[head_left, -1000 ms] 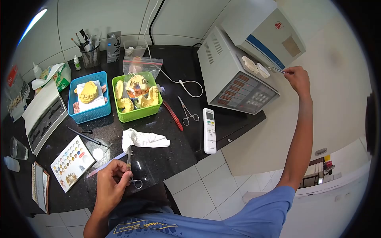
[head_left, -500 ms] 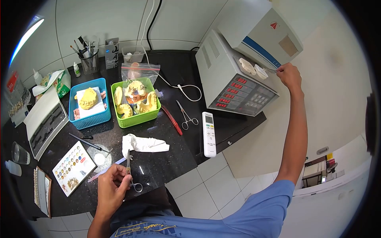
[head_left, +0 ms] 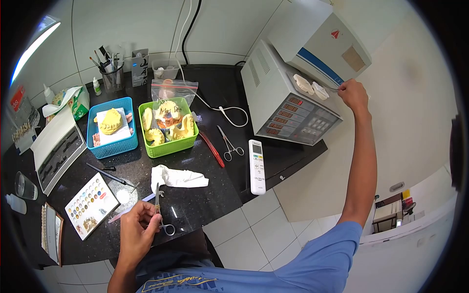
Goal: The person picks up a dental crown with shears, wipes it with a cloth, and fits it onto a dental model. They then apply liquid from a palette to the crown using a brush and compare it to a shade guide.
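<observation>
My left hand (head_left: 138,227) is closed on a hemostat (head_left: 158,198) over the counter's front edge. The hemostat's ring handles stick out below the fingers, and its jaws point up towards a crumpled white tissue (head_left: 178,177). My right hand (head_left: 353,94) reaches far out to the right, pinching thin metal tweezers (head_left: 332,89). The tweezer tips meet a small white block (head_left: 320,91) on the ledge of a grey furnace (head_left: 273,93). Beside that block lies a cream-coloured piece (head_left: 303,84), also on the ledge.
A green basket (head_left: 171,149) and a blue basket (head_left: 113,150) hold yellow dental casts. A second hemostat (head_left: 229,146), red-handled pliers (head_left: 212,149) and a white remote (head_left: 256,168) lie near the furnace. A paint palette (head_left: 93,205) and a brush-like tool (head_left: 112,176) are at left.
The view has shifted slightly. My right hand has moved a little left and down with the tweezers, while my left hand keeps its grip on the hemostat.
</observation>
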Motion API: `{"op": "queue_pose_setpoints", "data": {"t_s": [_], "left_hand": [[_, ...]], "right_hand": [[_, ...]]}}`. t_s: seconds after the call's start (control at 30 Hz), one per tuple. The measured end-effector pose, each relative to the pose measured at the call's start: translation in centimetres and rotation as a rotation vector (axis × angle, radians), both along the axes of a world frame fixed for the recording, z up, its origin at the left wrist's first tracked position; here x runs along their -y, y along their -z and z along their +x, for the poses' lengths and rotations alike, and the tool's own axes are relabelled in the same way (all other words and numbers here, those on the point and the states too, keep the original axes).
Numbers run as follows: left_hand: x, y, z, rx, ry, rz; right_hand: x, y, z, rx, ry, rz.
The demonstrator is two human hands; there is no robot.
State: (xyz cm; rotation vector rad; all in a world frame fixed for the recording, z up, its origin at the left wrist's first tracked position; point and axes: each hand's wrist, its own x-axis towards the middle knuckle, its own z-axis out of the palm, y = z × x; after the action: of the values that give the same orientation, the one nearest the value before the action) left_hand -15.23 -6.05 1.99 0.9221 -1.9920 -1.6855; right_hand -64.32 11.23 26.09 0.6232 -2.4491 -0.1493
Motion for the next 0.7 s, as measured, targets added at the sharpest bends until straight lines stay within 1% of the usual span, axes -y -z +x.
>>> {"op": "queue_pose_setpoints", "data": {"t_s": [0.7], "left_hand": [[-0.01, -0.18, 0.08, -0.009, -0.016, -0.005]], "right_hand": [[0.10, -0.11, -0.16, 0.018, -0.022, 0.033]]}}
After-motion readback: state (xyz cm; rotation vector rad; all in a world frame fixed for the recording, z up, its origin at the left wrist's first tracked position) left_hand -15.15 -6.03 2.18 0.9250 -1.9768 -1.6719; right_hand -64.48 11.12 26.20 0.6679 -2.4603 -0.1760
